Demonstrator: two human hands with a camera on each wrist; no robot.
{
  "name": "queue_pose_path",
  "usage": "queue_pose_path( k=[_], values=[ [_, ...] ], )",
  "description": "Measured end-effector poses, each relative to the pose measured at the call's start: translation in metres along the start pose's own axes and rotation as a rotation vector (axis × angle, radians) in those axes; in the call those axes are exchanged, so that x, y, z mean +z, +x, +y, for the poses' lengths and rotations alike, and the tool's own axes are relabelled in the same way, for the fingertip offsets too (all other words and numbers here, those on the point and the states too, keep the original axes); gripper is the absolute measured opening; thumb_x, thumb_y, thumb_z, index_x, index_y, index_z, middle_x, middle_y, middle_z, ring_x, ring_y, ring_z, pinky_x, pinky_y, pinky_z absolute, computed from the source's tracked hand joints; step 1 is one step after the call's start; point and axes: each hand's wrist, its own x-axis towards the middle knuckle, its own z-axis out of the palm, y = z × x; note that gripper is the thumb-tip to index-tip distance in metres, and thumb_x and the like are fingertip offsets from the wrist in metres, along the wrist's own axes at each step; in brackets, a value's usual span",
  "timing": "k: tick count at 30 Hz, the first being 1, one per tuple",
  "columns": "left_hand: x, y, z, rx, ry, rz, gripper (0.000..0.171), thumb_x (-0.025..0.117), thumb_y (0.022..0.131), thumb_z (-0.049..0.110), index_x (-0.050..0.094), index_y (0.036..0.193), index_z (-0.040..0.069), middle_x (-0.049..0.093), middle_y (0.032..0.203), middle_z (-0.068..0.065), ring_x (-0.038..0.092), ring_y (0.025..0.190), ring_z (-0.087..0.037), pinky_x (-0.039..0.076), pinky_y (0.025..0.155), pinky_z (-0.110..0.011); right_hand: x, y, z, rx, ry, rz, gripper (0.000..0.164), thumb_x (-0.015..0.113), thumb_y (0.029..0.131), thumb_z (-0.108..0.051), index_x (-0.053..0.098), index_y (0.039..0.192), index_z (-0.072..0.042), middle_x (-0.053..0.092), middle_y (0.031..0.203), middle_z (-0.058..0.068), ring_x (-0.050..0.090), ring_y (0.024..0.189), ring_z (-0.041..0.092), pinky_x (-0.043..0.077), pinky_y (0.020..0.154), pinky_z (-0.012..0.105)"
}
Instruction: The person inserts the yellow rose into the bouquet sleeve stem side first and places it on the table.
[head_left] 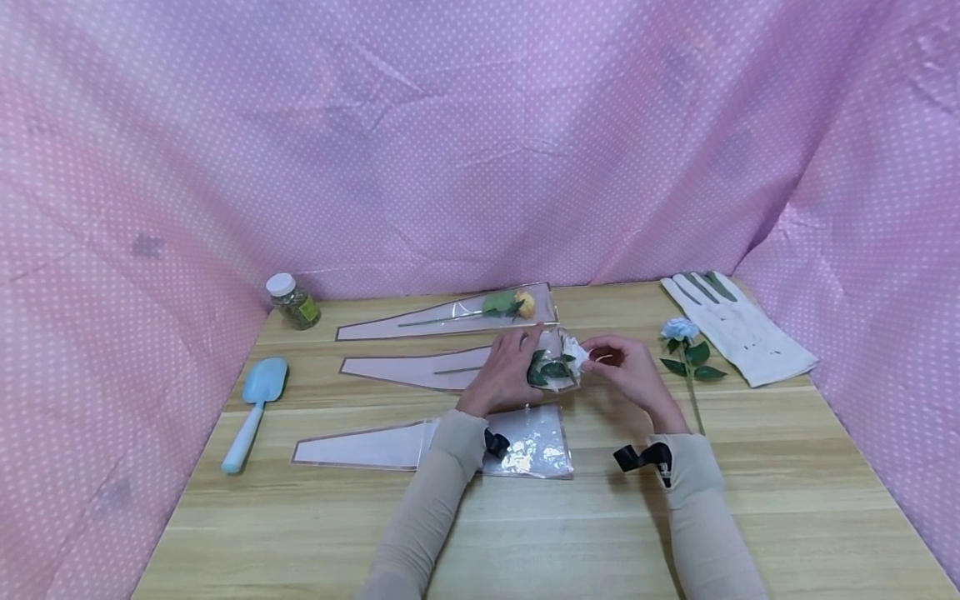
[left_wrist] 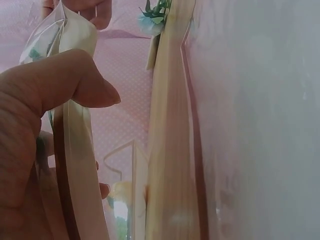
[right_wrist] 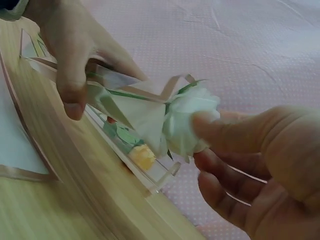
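Note:
In the head view a white artificial rose (head_left: 574, 353) stands at the mouth of a clear flower sleeve (head_left: 450, 369) with a brown border. Its green leaves and part of the stem show through the film. My left hand (head_left: 506, 373) grips the sleeve around its wider part, thumb on one side and fingers on the other in the right wrist view. My right hand (head_left: 628, 371) pinches the rose's bloom (right_wrist: 192, 120) between thumb and fingers. Under my left wrist lies a stack of sleeves (head_left: 528, 442).
Behind lies a sleeve holding a yellow rose (head_left: 525, 305). At the left are a jar (head_left: 294, 302) with a white lid and a light blue hand trowel (head_left: 255, 415). To the right lie a blue rose (head_left: 680, 330) and a white glove (head_left: 742, 329).

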Motion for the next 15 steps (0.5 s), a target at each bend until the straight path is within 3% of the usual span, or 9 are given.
queue_pose_path(
  k=[9,15],
  values=[
    [0.0015,0.0004,-0.0003,0.004,-0.004,0.008,0.119,0.082,0.072,0.047,0.010,0.162,0.020,0.042,0.135,-0.006,0.038,0.126,-0.023,0.030,0.119,-0.041,0.0044,-0.0001,-0.0013,0.025,-0.057,0.026,0.025,0.076,0.088,-0.016,0.072,0.107,0.000,0.074,0.099,0.020,0.061,0.075,0.002,0.051,0.068,0.019],
    [0.0012,0.0006,-0.0007,0.002,0.002,0.009,0.118,0.081,0.072,0.043,0.009,0.162,0.021,0.043,0.134,-0.006,0.039,0.129,-0.024,0.029,0.120,-0.041,0.0081,0.0006,-0.0008,0.014,-0.035,-0.011,0.024,0.077,0.083,-0.005,0.072,0.105,0.001,0.074,0.098,0.021,0.063,0.078,0.002,0.054,0.072,0.020]
  ],
)
